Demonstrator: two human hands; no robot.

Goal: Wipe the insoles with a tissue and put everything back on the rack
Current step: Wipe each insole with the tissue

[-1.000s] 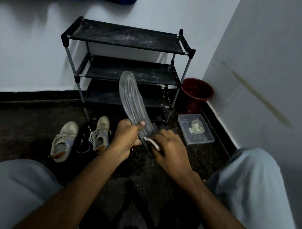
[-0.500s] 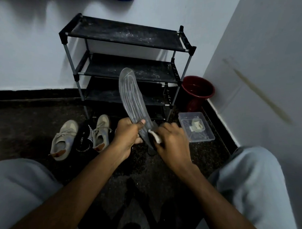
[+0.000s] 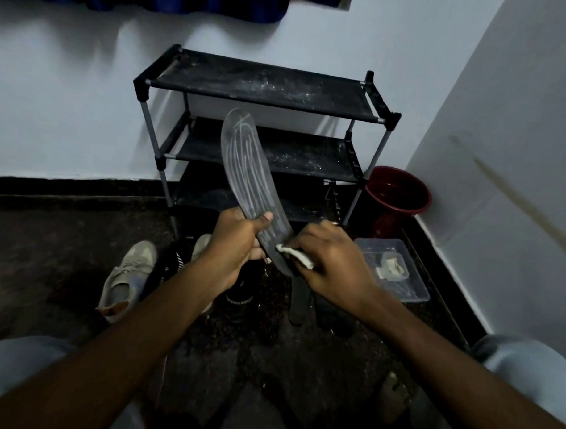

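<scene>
So the left hand (image 3: 239, 245) is gripping the long grey flexible insole (image 3: 244, 168) near its lower end, fingers curled round the back and thumb pressing down on the front face. The insole is standing up in the air in front of the black three-shelf rack with metal poles (image 3: 263, 85), its top curving away with nothing supporting it. The right hand (image 3: 334, 264) is pinching a folded white tissue (image 3: 294, 254) against the bottom end of the insole, fingers bunched tightly over it.

What I'd be worrying about: the grip sits low, so if the wipe is heading up the length, that floppy top will probably be buckling or flicking away under pressure. Thin tissue on a textured surface may also be shredding and leaving bits. And the rack shelves are looking speckled with white dust, so a clean insole going back there could be getting dirty again. The pale beige sneakers (image 3: 125, 273) are lying on the dark floor to the left, off the rack.
</scene>
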